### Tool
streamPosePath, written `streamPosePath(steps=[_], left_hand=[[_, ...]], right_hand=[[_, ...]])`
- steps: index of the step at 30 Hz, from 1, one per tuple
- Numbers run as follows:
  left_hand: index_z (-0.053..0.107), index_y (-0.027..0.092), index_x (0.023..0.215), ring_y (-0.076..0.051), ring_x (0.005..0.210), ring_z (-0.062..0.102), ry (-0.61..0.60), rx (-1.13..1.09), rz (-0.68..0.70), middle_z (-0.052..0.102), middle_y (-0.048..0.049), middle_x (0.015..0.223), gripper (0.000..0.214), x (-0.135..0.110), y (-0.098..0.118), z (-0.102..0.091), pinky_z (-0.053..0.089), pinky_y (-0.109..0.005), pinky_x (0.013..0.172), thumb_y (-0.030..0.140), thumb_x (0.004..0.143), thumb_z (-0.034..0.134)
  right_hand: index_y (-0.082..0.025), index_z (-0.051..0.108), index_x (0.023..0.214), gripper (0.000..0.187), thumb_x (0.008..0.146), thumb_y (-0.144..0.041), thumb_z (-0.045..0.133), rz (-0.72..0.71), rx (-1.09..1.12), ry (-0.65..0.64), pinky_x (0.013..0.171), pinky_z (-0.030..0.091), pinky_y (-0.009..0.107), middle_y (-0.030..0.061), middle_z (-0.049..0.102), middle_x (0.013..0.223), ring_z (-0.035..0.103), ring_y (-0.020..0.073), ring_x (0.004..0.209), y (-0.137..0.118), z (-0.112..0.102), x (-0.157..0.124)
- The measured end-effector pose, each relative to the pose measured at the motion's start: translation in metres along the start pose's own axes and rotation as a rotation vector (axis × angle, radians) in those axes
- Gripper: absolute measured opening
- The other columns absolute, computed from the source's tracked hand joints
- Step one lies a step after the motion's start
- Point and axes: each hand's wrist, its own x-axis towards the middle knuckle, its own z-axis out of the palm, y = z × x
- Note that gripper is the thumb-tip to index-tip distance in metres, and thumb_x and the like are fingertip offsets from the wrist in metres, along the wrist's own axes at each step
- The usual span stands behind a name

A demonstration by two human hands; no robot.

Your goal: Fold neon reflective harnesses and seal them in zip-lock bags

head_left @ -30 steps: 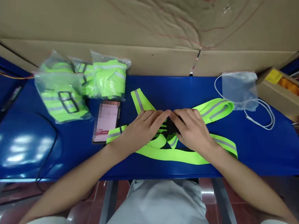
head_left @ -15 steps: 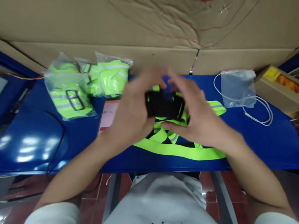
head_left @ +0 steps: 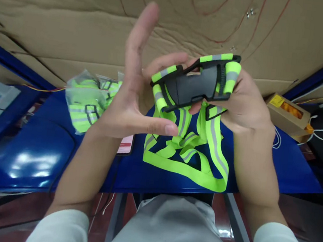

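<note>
A black side-release buckle, its two halves joined, is held up above the table. Neon green webbing with a grey reflective stripe loops through both of its ends. My right hand grips the buckle at its right end, with some fingers hidden behind it. At the left end is my left hand, its thumb and index finger spread wide. Other fingers of that hand reach behind the buckle, and I cannot tell whether they touch it. The green reflective straps hang below and lie in loops on the table.
Clear bags of folded green straps lie at the left on the blue table. A phone is partly covered by my left forearm. At the right stand a cardboard box and a white cable. Cardboard lines the back.
The buckle has come up closer to the camera and turned to face it, lifting part of the straps. My left thumb and index finger have spread apart. The view has shifted slightly.
</note>
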Motion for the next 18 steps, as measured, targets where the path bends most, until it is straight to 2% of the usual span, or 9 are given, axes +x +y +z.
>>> streamPosePath(steps=[2,4,5,7,9,12,14,16,18], left_hand=[[0.035,0.026,0.160,-0.039,0.146,0.047,0.009,-0.113,-0.073,0.034,-0.0106,0.168,0.105,0.002,-0.009,-0.005,0.051,-0.049,0.110,0.061,0.073,0.083],[0.063,0.021,0.139,-0.033,0.120,0.070,0.012,-0.222,-0.171,0.069,-0.0109,0.136,0.081,0.002,-0.019,-0.007,0.060,-0.044,0.098,0.051,0.069,0.092],[0.072,0.020,0.124,-0.029,0.101,0.076,-0.017,-0.286,-0.212,0.077,-0.0093,0.115,0.063,0.001,-0.022,-0.006,0.063,-0.042,0.089,0.049,0.072,0.091],[0.079,0.020,0.106,-0.025,0.079,0.078,-0.132,-0.420,-0.262,0.079,-0.0071,0.090,0.042,-0.002,-0.026,-0.002,0.065,-0.039,0.074,0.053,0.079,0.085],[0.080,0.021,0.104,-0.025,0.082,0.078,-0.150,-0.458,-0.254,0.080,-0.0070,0.093,0.040,-0.003,-0.027,0.004,0.065,-0.037,0.074,0.056,0.083,0.080],[0.079,0.022,0.104,-0.025,0.094,0.076,0.090,-0.302,-0.234,0.079,-0.0041,0.101,0.036,-0.002,-0.026,0.019,0.064,-0.036,0.082,0.052,0.084,0.080],[0.078,0.021,0.105,-0.027,0.103,0.074,0.204,-0.230,-0.235,0.078,-0.0025,0.102,0.036,-0.001,-0.026,0.028,0.062,-0.038,0.089,0.051,0.084,0.080],[0.077,0.021,0.108,-0.029,0.114,0.070,0.228,-0.228,-0.239,0.077,-0.0022,0.108,0.040,0.000,-0.027,0.032,0.060,-0.040,0.096,0.050,0.081,0.083],[0.077,0.020,0.107,-0.031,0.116,0.070,0.206,-0.268,-0.272,0.077,-0.0028,0.109,0.044,-0.001,-0.028,0.033,0.060,-0.040,0.097,0.050,0.077,0.086]], right_hand=[[-0.031,0.070,0.116,0.047,0.071,-0.034,0.083,0.012,0.022,0.072,0.061,0.063,0.027,-0.0041,0.075,0.116,0.073,0.0177,0.084,0.000,0.003,0.001],[-0.029,0.064,0.127,0.056,0.076,-0.043,0.081,-0.014,-0.015,0.143,0.059,0.062,0.028,-0.0011,0.074,0.123,0.073,0.0194,0.088,0.002,0.005,0.002],[-0.029,0.061,0.131,0.058,0.079,-0.047,0.079,-0.039,-0.058,0.187,0.060,0.063,0.029,0.0002,0.073,0.125,0.073,0.0202,0.090,0.004,0.005,0.002],[-0.030,0.057,0.135,0.058,0.083,-0.046,0.076,-0.093,-0.140,0.271,0.069,0.065,0.032,0.0009,0.072,0.128,0.073,0.0228,0.101,0.007,0.006,0.003],[-0.031,0.060,0.129,0.049,0.083,-0.039,0.075,-0.177,-0.132,0.308,0.082,0.066,0.038,0.0002,0.071,0.130,0.071,0.0254,0.112,0.008,0.007,0.003],[-0.030,0.067,0.110,0.026,0.085,-0.028,0.070,-0.290,-0.067,0.232,0.104,0.060,0.045,-0.0011,0.070,0.130,0.067,0.0260,0.125,0.007,0.010,0.004],[-0.030,0.070,0.106,0.022,0.085,-0.026,0.068,-0.326,-0.091,0.193,0.116,0.052,0.045,-0.0029,0.067,0.136,0.061,0.0250,0.135,0.007,0.013,0.004],[-0.032,0.070,0.112,0.028,0.084,-0.027,0.067,-0.291,-0.166,0.211,0.120,0.049,0.045,-0.0041,0.064,0.142,0.057,0.0247,0.140,0.008,0.016,0.004],[-0.032,0.069,0.116,0.029,0.088,-0.029,0.066,-0.255,-0.221,0.247,0.119,0.050,0.045,-0.0031,0.064,0.141,0.058,0.0245,0.139,0.011,0.017,0.003]])
